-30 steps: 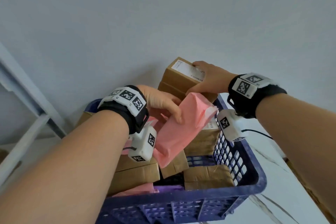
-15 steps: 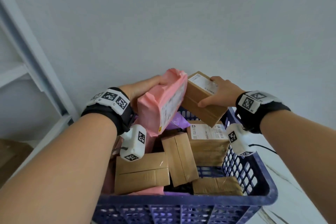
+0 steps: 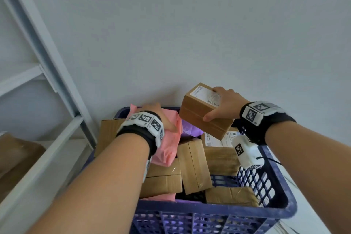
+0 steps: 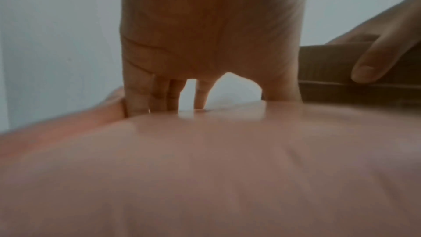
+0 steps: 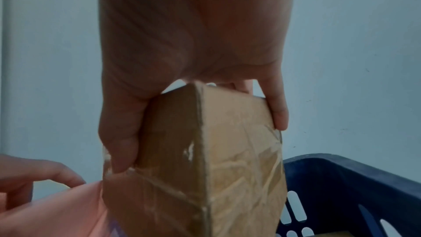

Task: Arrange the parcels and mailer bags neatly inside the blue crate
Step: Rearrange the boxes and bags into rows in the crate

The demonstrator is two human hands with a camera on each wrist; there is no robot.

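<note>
- At far left I see a white shelving frame (image 3: 47, 85) standing against the wall, beside the blue crate (image 3: 214, 213).
- The crate sits below both of my arms. Its near rim and right wall show; its far rim lies close to the wall.
- My left hand (image 3: 161, 118) lies on top of the pink mailer bag (image 3: 169, 142) at the crate's far-left area. The left wrist view shows the fingers (image 4: 159, 93) bent down over the bag's far edge and the palm on its upper face, so I read this hand as grasping the bag.
- The pink mailer bag rests tilted on taped cardboard parcels (image 3: 195, 165) that fill the crate's middle and near side. One parcel (image 3: 163, 180) lies directly under the bag's near end.
- A purple mailer bag (image 3: 190, 129) shows between the pink bag and the raised box; most of it is covered.
- My right hand (image 3: 226, 104) grasps a brown cardboard box (image 3: 201, 112) above the crate's far-right corner: thumb on the near side, fingers over the top label. The right wrist view confirms the thumb (image 5: 120, 141) and a finger (image 5: 276, 109) clamped on opposite faces.
- The box is tilted and held clear above a labelled parcel (image 3: 220, 150) in the crate.
</note>
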